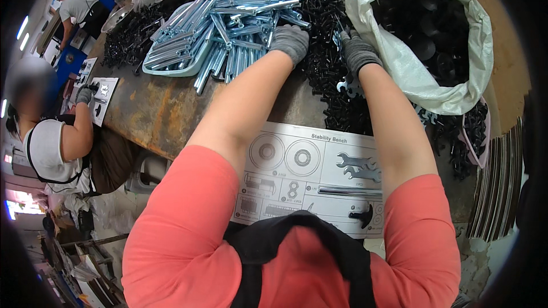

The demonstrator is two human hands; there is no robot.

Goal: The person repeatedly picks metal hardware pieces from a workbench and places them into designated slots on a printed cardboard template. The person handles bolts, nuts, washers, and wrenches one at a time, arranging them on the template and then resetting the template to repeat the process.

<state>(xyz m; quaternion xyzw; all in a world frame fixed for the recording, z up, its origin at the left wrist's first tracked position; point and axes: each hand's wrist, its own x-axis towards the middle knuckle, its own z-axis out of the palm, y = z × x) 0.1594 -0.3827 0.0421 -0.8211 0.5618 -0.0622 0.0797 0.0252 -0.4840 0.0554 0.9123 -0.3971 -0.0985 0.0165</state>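
Note:
My left hand (291, 44), in a grey glove, reaches to the edge of a heap of small black bolts (325, 71), right beside the pile of shiny metal tubes (228, 17). Its fingertips are hidden behind the back of the hand. My right hand (359, 50), gloved alike, is at the right side of the bolts, against the white woven sack (394, 57). Small silvery pieces show by its fingers, but its grip cannot be made out. Nearer me lies a printed parts card (285, 189), with two wrenches (358, 166), a metal rod (349, 191) and a black T-shaped knob (362, 215) on it.
Round black discs (425, 43) fill the open sack. A pale blue tray (171, 68) holds many tubes, and a pink basket (482, 137) stands at the right. Two people work at the left, one with a gloved hand (84, 94) over another card (105, 92).

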